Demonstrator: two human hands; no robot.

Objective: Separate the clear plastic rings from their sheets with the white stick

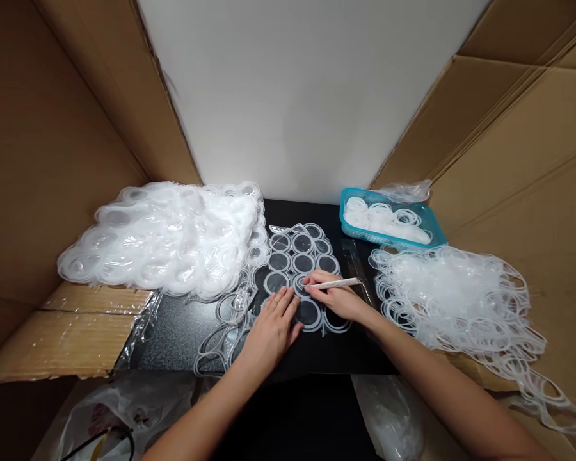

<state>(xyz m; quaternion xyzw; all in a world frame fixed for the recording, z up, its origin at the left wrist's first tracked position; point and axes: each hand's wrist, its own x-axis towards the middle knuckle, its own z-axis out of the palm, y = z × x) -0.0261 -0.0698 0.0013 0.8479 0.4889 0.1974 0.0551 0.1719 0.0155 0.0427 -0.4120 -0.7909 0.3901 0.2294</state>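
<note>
A thin translucent sheet of joined rings (pixel 303 262) lies on the black tabletop in front of me. My left hand (pixel 274 323) rests flat on its lower left part, fingers stretched forward. In my right hand (pixel 335 296) is a slim white pen-shaped tool (pixel 343 282), pinched between the fingers. Its back end points right, and its tip is down at a ring in the middle of the sheet, partly hidden by my fingers. Left of my left hand, loose strips of ring-shaped offcuts (pixel 214 349) trail over the table.
At the left a thick stack of translucent ring sheets (pixel 168 237) is heaped. A blue plastic basket (pixel 434 238) with white rings (pixel 381 219) stands at the back right. In front of it lies a pile of ring offcuts (pixel 454 294). Cardboard walls (pixel 523 147) enclose both sides.
</note>
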